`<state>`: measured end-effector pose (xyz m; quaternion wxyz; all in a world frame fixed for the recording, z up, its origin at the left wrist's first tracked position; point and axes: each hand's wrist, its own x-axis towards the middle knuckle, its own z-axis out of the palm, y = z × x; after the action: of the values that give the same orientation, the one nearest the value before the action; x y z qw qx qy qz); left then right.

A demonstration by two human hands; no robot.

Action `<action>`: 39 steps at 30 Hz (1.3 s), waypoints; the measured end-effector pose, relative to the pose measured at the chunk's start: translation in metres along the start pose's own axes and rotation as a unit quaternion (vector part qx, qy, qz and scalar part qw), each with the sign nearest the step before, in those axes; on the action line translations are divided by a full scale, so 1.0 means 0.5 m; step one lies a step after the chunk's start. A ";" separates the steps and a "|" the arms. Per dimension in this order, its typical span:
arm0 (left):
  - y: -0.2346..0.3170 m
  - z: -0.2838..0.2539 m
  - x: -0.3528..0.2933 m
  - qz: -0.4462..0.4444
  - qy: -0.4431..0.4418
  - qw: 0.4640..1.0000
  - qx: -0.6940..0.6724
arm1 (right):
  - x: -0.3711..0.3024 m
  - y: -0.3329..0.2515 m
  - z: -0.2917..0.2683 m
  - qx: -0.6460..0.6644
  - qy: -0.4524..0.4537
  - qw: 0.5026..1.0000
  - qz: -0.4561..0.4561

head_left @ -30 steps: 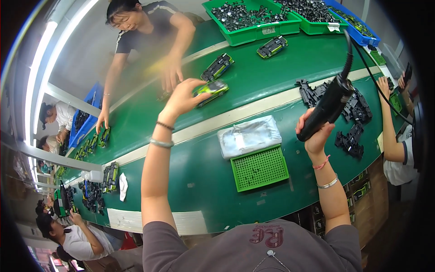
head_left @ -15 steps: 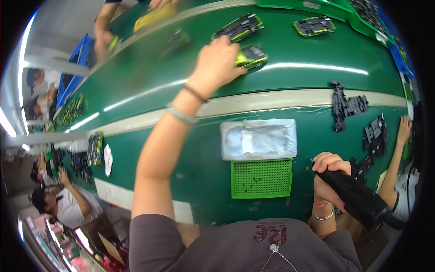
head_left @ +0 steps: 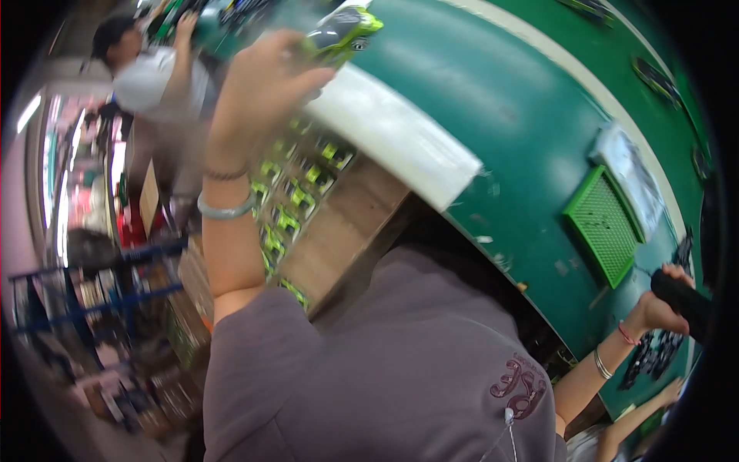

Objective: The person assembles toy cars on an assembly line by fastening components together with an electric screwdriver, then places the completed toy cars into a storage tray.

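My left hand (head_left: 262,88), blurred by motion, is closed round a yellow-green and black toy car (head_left: 342,35) held up at the upper left. Below that hand lies an open cardboard carton (head_left: 350,223) with rows of yellow-green toy cars (head_left: 285,219) in it; my forearm covers part of it. At the far right, my right hand (head_left: 666,308) grips a black electric screwdriver (head_left: 681,302) with a thin bit. The screwdriver is near a green perforated basket (head_left: 570,212) that has small dark bits inside. Beside the basket sits a pale, plastic-wrapped pad (head_left: 631,173).
A white board (head_left: 408,138) runs along the edge of the green table (head_left: 462,69), next to the carton. Black chassis parts (head_left: 650,358) lie beyond my right wrist. Another person (head_left: 158,77) works at the upper left. A blue rack (head_left: 100,285) stands at the left.
My view has turned left. My left hand has taken the toy car off the far strip of the table and carried it left, above the carton. The right hand still holds the screwdriver.
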<state>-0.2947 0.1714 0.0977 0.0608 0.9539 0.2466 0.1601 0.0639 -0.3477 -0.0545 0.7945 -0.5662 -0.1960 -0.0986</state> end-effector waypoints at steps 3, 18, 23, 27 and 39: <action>-0.152 0.004 -0.234 -0.177 0.020 0.971 -0.159 | 0.046 0.039 -0.061 0.078 -0.048 0.995 0.043; -0.179 0.289 -0.870 -0.665 -0.173 0.725 -0.054 | 0.014 -0.011 0.072 -0.101 0.014 0.994 -0.028; -0.217 0.255 -0.693 -0.509 -0.233 0.829 -0.004 | -0.027 0.008 0.063 -0.063 0.049 0.997 -0.011; -0.127 0.120 -0.378 -0.348 -0.118 0.873 -0.321 | -0.060 0.000 0.159 -0.012 0.034 0.999 -0.009; 0.603 0.451 0.525 0.425 -0.067 0.863 -0.266 | -0.083 -0.056 0.183 -0.058 0.057 0.996 -0.022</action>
<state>0.1340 0.0289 0.0165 0.2549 0.9221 -0.2390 0.1660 -0.0026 -0.2740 -0.0223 0.7678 -0.6006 -0.1562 -0.1593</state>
